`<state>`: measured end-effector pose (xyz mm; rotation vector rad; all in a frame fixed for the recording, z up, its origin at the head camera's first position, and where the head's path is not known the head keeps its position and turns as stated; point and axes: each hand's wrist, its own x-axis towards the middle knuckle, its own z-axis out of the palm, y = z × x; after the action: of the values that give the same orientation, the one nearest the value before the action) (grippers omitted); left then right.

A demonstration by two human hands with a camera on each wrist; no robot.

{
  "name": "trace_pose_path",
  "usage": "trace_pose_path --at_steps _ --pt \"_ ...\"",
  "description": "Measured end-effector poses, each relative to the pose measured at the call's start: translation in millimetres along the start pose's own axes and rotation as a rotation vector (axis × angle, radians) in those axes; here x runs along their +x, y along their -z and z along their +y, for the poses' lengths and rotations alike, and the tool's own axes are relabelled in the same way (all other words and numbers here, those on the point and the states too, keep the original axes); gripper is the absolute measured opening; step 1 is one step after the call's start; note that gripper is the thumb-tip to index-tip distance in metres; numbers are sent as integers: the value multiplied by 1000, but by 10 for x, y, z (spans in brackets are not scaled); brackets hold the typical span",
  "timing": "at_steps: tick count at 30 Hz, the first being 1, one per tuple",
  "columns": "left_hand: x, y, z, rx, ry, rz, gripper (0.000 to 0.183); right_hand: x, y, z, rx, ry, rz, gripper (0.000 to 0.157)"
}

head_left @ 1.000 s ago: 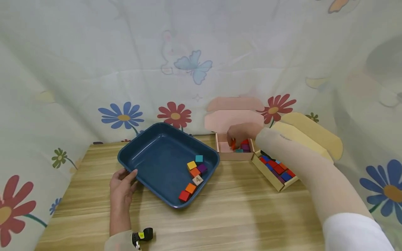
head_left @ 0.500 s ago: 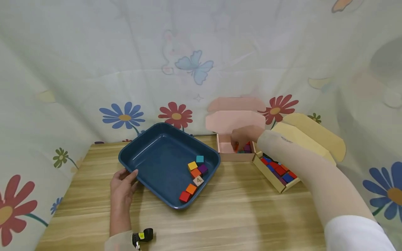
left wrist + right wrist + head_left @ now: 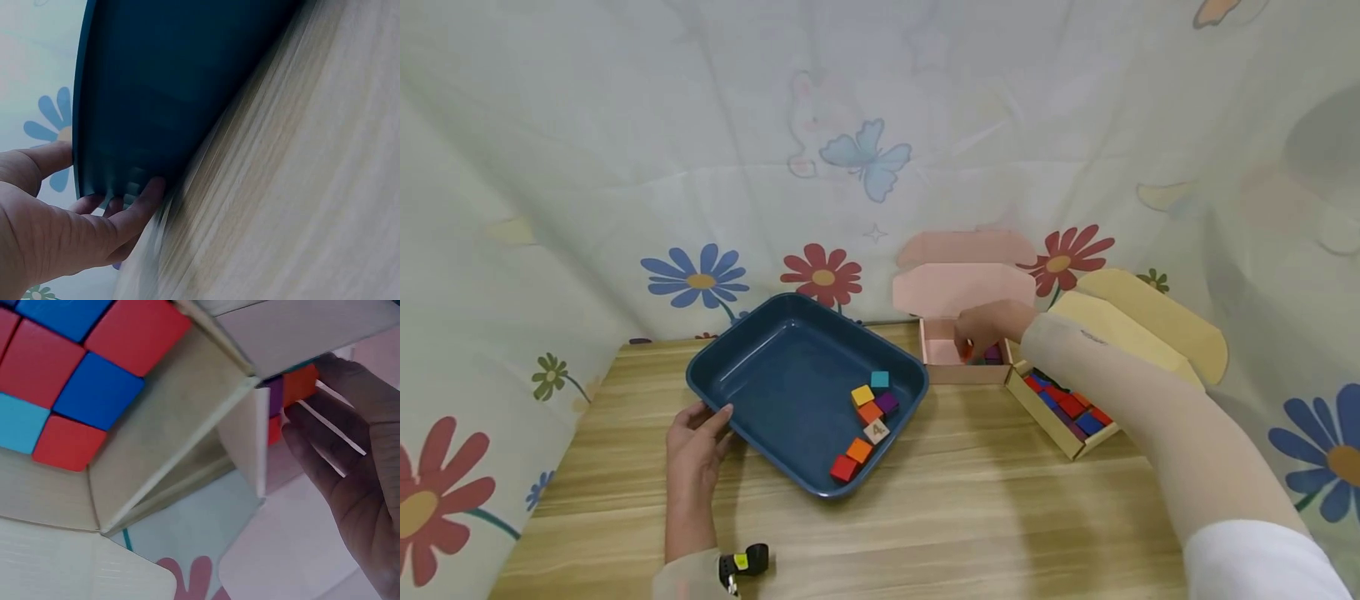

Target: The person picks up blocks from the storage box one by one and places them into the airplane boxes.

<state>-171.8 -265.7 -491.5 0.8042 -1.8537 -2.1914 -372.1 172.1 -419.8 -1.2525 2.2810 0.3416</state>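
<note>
My left hand (image 3: 694, 454) grips the near-left side of a dark blue tray (image 3: 767, 375), thumb over the rim and fingers against the outer wall. In the tray's right part lie several small cubes: a teal one (image 3: 880, 380), a yellow one (image 3: 862, 396), a purple one (image 3: 888, 403), a plain wooden one marked 4 (image 3: 876, 431) and a red one (image 3: 844, 467), with orange ones among them. At the back right, my right hand (image 3: 988, 325) reaches into a pink box (image 3: 966, 374) and pinches an orange cube (image 3: 300, 384) beside purple and red cubes (image 3: 275, 397).
Right of the pink box stands an open yellow box (image 3: 1047, 415) filled with red and blue cubes (image 3: 100, 390); my right forearm passes over it. Both lids lean back toward a flower-print cloth (image 3: 737, 167). A wood-grain table (image 3: 925, 517) carries everything.
Inside the pink box, my right hand has shifted slightly right and down with the orange cube, close to the other cubes. My left hand keeps its grip on the tray.
</note>
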Motion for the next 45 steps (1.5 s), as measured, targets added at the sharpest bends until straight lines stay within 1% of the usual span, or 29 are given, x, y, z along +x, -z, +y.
trace_pose_path --at_steps 3,5,8,12,14,16,21,24,26,30,32,35,38,43,45 --pt "-3 -7 -20 -1 2 -9 68 -97 65 -81 -30 0 69 26" --pt "-7 -11 -27 -5 7 -10 67 -175 119 -143 -45 9 142 34" --pt "-3 -14 -29 -11 6 -11 64 -285 192 -237 -87 35 254 48" --pt "1 -10 -17 -15 -1 -5 60 -390 241 -374 -188 33 363 67" --pt "0 -6 -11 -14 -2 -2 60 -419 242 -443 -229 24 398 73" --pt "1 -1 -8 -11 -1 -2 61 -437 237 -511 -243 18 421 75" --pt "16 9 -4 -3 5 -2 66 -410 244 -674 -190 47 444 76" --pt "12 3 5 0 3 -4 68 -366 286 -794 -131 81 413 75" --pt "0 -1 5 2 -1 -9 69 -328 319 -879 -118 124 396 73" --pt "-15 -6 1 -8 -12 -10 68 -242 426 -1077 -158 193 354 71" --pt "-11 4 -9 -14 -12 -6 68 -148 467 -1163 -199 218 329 71" --pt "-13 6 -15 -18 -13 -2 69 28 511 -1276 -214 242 267 71" --pt "-16 -1 -19 -23 -4 -5 70 238 520 -1345 -216 266 177 71" --pt "-11 0 -13 -21 6 -3 71 564 561 -1427 -202 263 -27 69" --pt "-9 3 -6 -18 5 -3 71 671 582 -1444 -223 266 -91 68"
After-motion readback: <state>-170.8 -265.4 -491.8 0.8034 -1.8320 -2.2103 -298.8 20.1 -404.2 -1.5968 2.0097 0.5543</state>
